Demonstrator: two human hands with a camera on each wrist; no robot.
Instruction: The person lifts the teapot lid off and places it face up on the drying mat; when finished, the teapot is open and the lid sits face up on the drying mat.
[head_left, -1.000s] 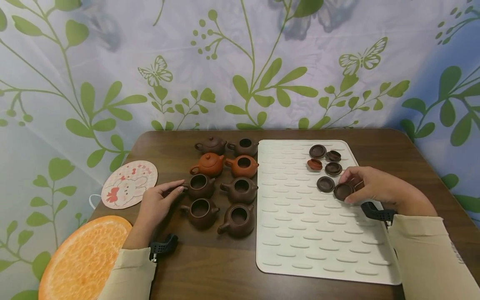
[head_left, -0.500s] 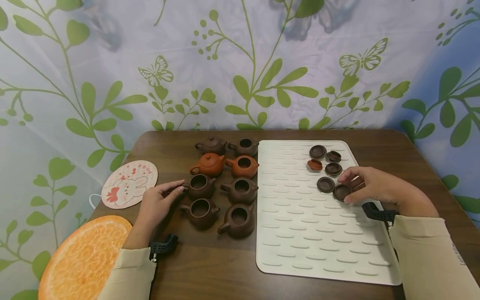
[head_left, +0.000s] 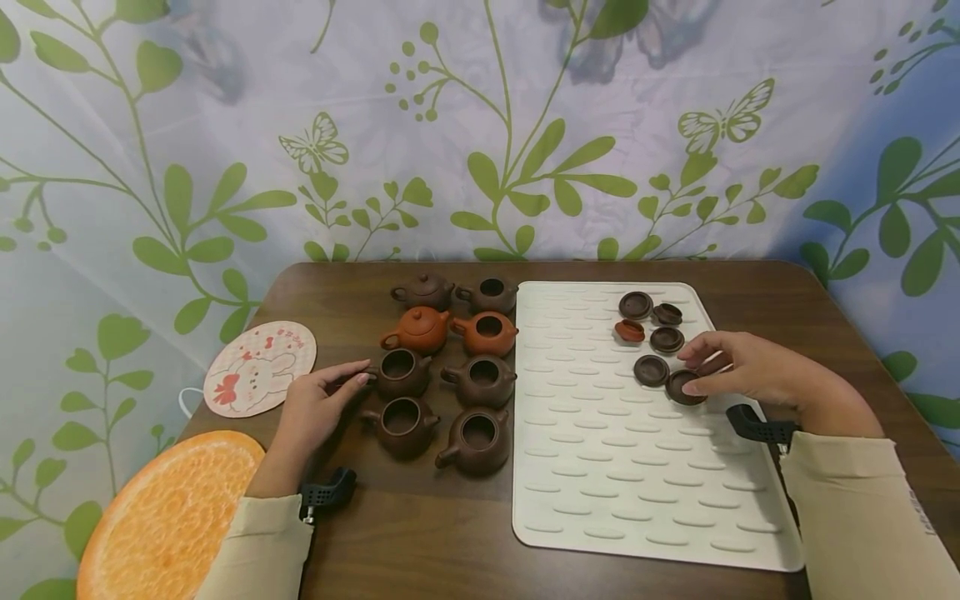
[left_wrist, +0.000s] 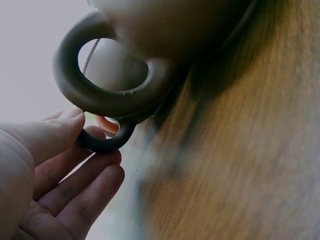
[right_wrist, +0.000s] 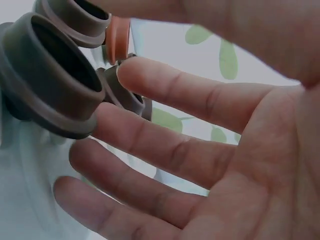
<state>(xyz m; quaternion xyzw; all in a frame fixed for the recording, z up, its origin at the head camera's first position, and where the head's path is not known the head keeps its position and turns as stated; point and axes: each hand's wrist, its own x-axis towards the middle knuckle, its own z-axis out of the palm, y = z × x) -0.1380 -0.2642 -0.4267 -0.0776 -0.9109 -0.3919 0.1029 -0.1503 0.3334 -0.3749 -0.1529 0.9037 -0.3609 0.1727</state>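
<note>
My left hand (head_left: 315, 408) pinches the handle of a dark brown teapot (head_left: 400, 373) without a lid; in the left wrist view that handle (left_wrist: 107, 144) lies between thumb and fingers. Another lidless brown teapot (head_left: 402, 427) stands just in front, its handle (left_wrist: 72, 82) looming large there. My right hand (head_left: 738, 375) is at a dark brown teapot lid (head_left: 681, 390) lying upside down on the white mat (head_left: 600, 467). Its fingers are extended, one fingertip touching or nearly touching the lid's rim (right_wrist: 82, 127). The thumb tip overlaps the lid in the head view.
More lids lie on the mat, including an orange one (head_left: 630, 331) and a dark one (head_left: 652, 369) beside the touched lid. Other teapots stand in two columns left of the mat, among them a lidded orange teapot (head_left: 420, 330). A rabbit-print pad (head_left: 262, 367) lies at the left edge.
The lid at my right hand has shifted slightly left, and the right thumb has moved over it, its grip loosened. My left hand has stayed at the teapot handle.
</note>
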